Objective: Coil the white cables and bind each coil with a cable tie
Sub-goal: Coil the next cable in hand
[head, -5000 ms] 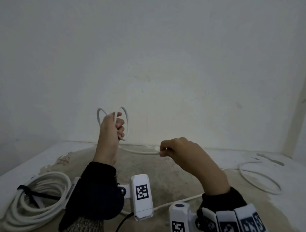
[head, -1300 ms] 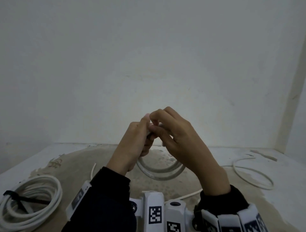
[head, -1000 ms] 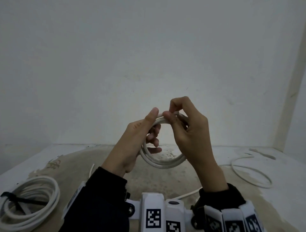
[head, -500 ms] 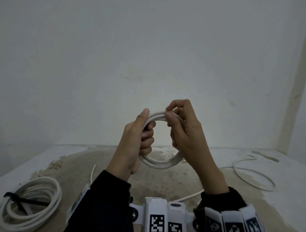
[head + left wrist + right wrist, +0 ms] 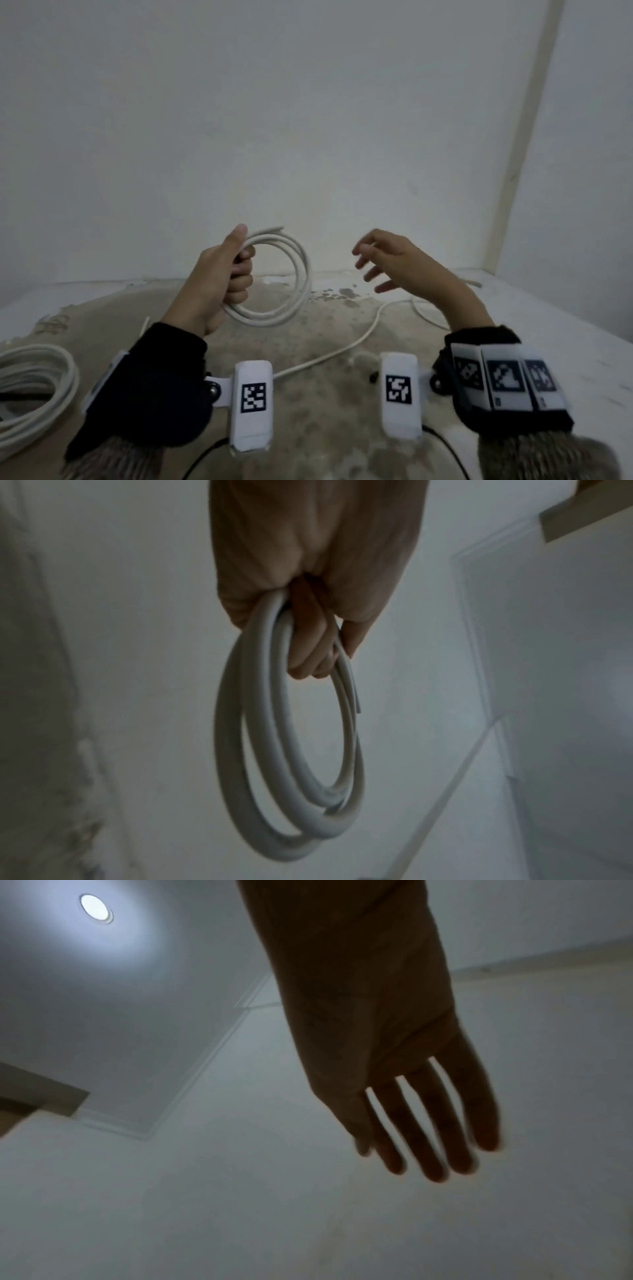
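Note:
My left hand (image 5: 227, 270) grips a small coil of white cable (image 5: 298, 274) upright above the table, fingers curled through the loops. The left wrist view shows that coil (image 5: 240, 750) hanging from my left hand (image 5: 308, 631), with a cut end sticking out. To the right, my right hand (image 5: 380, 260) hovers apart from the coil, fingers spread and holding nothing; my right hand (image 5: 428, 1123) looks flat and empty in the right wrist view. No cable tie shows on this coil.
A bigger white coil (image 5: 37, 383) bound with a black tie lies at the table's left edge. A loose white cable (image 5: 363, 339) runs across the stained tabletop (image 5: 308, 411) toward the right. The wall stands close behind the table.
My right hand has let go of the small coil and moved off to the right with its fingers spread. The left hand keeps holding the coil, shifted slightly left.

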